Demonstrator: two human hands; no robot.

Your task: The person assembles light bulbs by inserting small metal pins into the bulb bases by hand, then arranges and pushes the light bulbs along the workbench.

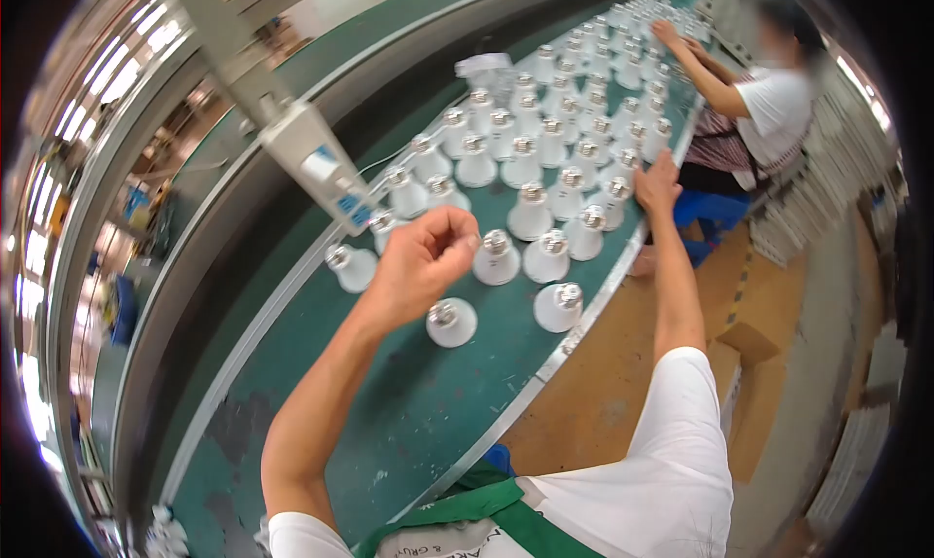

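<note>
White light bulbs with silver screw caps stand cap-up in a crowd on the green conveyor belt (389, 402). My left hand (418, 261) is raised over the belt with its fingers curled into a pinch; whatever they hold, if anything, is hidden. Close by it are a bulb (497, 261) on the right, a tilted bulb (352, 269) on the left and another bulb (452, 326) below. My right hand (659, 183) reaches to the belt's right edge, its fingers apart, beside a bulb (614, 208). Whether it touches that bulb I cannot tell.
A metal rail (555, 359) borders the belt on the right. A white socket box (316, 164) hangs over its left side. Clear plastic (486, 72) lies among the farther bulbs. A co-worker (778, 110) sits at the far right, hands over the belt, near a blue stool (715, 208).
</note>
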